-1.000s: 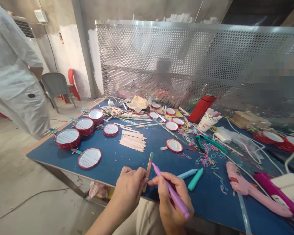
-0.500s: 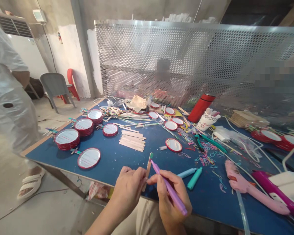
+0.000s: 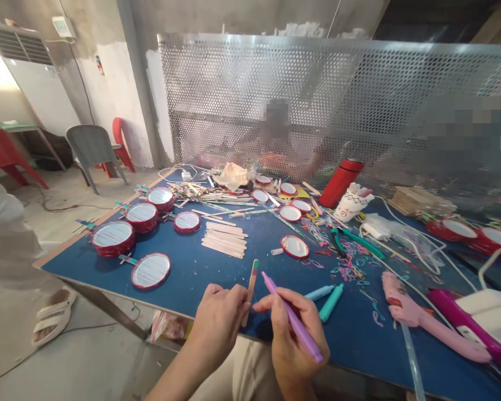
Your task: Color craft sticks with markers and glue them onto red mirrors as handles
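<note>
Between its fingertips, my left hand (image 3: 222,314) pinches a wooden craft stick (image 3: 251,287) near the table's front edge. The stick's top end is coloured green with a purple patch below. My right hand (image 3: 296,334) grips a purple marker (image 3: 296,326), whose tip is just right of the stick and apart from it. A light blue marker (image 3: 320,293) and a teal marker (image 3: 331,303) lie right of my right hand. Beyond my hands, several plain sticks (image 3: 224,239) lie in a row.
Round red-rimmed pieces (image 3: 151,270) stand at the left, some stacked. At the right are a pink glue gun (image 3: 417,317), teal pliers (image 3: 359,243), scattered rubber bands and a red bottle (image 3: 341,182). A person's sandalled foot (image 3: 54,316) is beyond the left edge.
The purple marker's tip has moved off the stick to the right, and a purple patch now shows there. The person at the left has moved further left.
</note>
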Demonstrator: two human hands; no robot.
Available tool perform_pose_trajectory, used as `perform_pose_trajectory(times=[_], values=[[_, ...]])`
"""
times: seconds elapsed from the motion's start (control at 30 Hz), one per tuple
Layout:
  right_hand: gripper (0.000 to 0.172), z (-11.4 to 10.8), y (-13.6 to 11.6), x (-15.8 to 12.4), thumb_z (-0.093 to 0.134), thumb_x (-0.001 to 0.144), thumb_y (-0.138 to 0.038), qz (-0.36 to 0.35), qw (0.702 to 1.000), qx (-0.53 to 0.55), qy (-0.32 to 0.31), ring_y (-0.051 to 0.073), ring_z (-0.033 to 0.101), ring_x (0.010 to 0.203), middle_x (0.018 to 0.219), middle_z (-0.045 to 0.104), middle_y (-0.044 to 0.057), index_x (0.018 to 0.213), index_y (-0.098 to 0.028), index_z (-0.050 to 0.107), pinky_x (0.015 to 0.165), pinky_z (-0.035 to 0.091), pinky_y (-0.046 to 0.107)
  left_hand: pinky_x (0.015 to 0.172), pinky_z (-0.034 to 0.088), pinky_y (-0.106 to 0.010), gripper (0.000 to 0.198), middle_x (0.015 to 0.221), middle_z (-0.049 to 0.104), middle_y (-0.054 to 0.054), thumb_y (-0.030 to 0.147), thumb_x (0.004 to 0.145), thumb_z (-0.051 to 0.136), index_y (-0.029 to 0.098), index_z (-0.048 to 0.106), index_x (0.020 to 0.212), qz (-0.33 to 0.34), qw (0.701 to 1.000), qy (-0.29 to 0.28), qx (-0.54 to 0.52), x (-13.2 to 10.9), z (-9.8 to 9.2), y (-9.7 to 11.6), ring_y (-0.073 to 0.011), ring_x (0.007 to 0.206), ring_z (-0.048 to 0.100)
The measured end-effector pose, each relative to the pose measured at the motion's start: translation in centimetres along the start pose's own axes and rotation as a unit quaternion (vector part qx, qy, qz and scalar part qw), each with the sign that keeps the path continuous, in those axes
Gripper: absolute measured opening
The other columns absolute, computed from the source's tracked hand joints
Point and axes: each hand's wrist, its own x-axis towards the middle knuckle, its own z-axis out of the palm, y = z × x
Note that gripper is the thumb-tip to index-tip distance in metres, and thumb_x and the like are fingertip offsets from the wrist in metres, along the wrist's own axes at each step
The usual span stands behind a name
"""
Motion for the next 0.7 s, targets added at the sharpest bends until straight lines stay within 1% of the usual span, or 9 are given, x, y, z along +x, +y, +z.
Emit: perform_pose_trajectory(times=[0.07, 0.13, 0.2, 0.3, 0.4, 0.53, 0.57, 0.6, 0.7], values=[[0.009, 0.0, 0.0, -0.1, 0.062, 0.096, -0.014, 0.008, 1.000, -0.002, 0.024, 0.011, 0.070, 0.058, 0.069, 0.071, -0.005, 0.102, -0.019, 0.066, 0.063, 0.058, 0.022, 0.063, 0.040, -0.027, 0.025, 0.064, 0.067, 0.003, 0.016, 0.100, 0.043, 0.023, 0.045, 0.077, -0.007, 1.000, -0.005, 0.004, 0.0, -0.2, 0.1, -0.0181, 0.059, 0.064], [0.010, 0.0, 0.0, -0.2, 0.061, 0.097, -0.014, -0.009, 1.000, -0.003, 0.020, 0.011, 0.069, 0.058, 0.070, 0.071, -0.004, 0.104, -0.020, 0.065, 0.064, 0.058, 0.023, 0.063, 0.041, -0.027, 0.023, 0.066, 0.068, 0.003, 0.015, 0.099, 0.045, 0.024, 0.046, 0.078, -0.007, 1.000, -0.011, 0.005, 0.0, -0.4, 0.1, -0.0183, 0.060, 0.065], [0.011, -0.2, 0.0, 0.0, 0.058, 0.099, -0.013, -0.044, 0.999, -0.030, -0.002, 0.011, 0.068, 0.059, 0.071, 0.069, -0.004, 0.105, -0.020, 0.064, 0.063, 0.057, 0.023, 0.063, 0.041, -0.027, 0.023, 0.067, 0.069, 0.003, 0.015, 0.099, 0.044, 0.024, 0.046, 0.078, 0.000, 1.000, -0.007, 0.000, 0.1, -0.5, 0.0, -0.0184, 0.061, 0.066], [0.011, -0.6, 0.2, 1.0, 0.054, 0.102, -0.015, -0.115, 0.980, -0.150, -0.056, 0.013, 0.069, 0.066, 0.080, 0.071, -0.001, 0.108, -0.020, 0.061, 0.064, 0.056, 0.024, 0.061, 0.041, -0.026, 0.024, 0.065, 0.069, 0.005, 0.016, 0.100, 0.044, 0.024, 0.046, 0.077, 0.008, 1.000, 0.009, -0.024, 0.1, -0.5, -0.3, -0.0175, 0.059, 0.066], [0.019, -1.4, 0.8, 2.5, 0.049, 0.103, -0.015, -0.161, 0.938, -0.285, -0.113, 0.019, 0.069, 0.082, 0.090, 0.073, 0.004, 0.112, -0.020, 0.064, 0.074, 0.054, 0.032, 0.062, 0.042, -0.025, 0.026, 0.062, 0.068, 0.007, 0.018, 0.101, 0.043, 0.025, 0.047, 0.076, 0.010, 0.998, 0.023, -0.059, 0.3, -0.3, -0.7, -0.0158, 0.056, 0.065], [0.027, -2.6, 1.8, 4.3, 0.046, 0.100, -0.007, -0.166, 0.842, -0.476, -0.193, 0.026, 0.064, 0.089, 0.085, 0.072, 0.005, 0.108, -0.019, 0.068, 0.077, 0.044, 0.038, 0.063, 0.042, -0.025, 0.027, 0.060, 0.067, 0.008, 0.020, 0.101, 0.042, 0.024, 0.050, 0.075, 0.013, 0.996, 0.043, -0.083, 0.4, 0.2, -1.1, -0.0143, 0.055, 0.064], [0.028, -2.9, 2.0, 4.6, 0.047, 0.099, -0.005, -0.161, 0.828, -0.498, -0.203, 0.026, 0.063, 0.087, 0.084, 0.072, 0.005, 0.106, -0.019, 0.069, 0.076, 0.043, 0.038, 0.063, 0.041, -0.025, 0.027, 0.061, 0.067, 0.008, 0.020, 0.101, 0.042, 0.024, 0.051, 0.075, 0.013, 0.995, 0.046, -0.087, 0.4, 0.3, -1.1, -0.0142, 0.056, 0.064], [0.029, -3.2, 2.1, 4.9, 0.047, 0.098, -0.002, -0.155, 0.823, -0.505, -0.209, 0.026, 0.062, 0.085, 0.084, 0.072, 0.005, 0.104, -0.019, 0.070, 0.074, 0.041, 0.038, 0.064, 0.041, -0.026, 0.027, 0.062, 0.068, 0.008, 0.021, 0.101, 0.042, 0.024, 0.052, 0.076, 0.011, 0.995, 0.047, -0.090, 0.4, 0.4, -1.2, -0.0142, 0.057, 0.065], [0.034, -4.0, 2.0, 5.3, 0.050, 0.095, 0.001, -0.134, 0.793, -0.548, -0.228, 0.027, 0.063, 0.087, 0.090, 0.073, 0.005, 0.111, -0.021, 0.071, 0.074, 0.039, 0.038, 0.066, 0.041, -0.026, 0.027, 0.065, 0.069, 0.007, 0.023, 0.100, 0.042, 0.024, 0.054, 0.075, 0.001, 0.994, 0.038, -0.101, 0.4, 0.6, -1.4, -0.0149, 0.060, 0.066]])
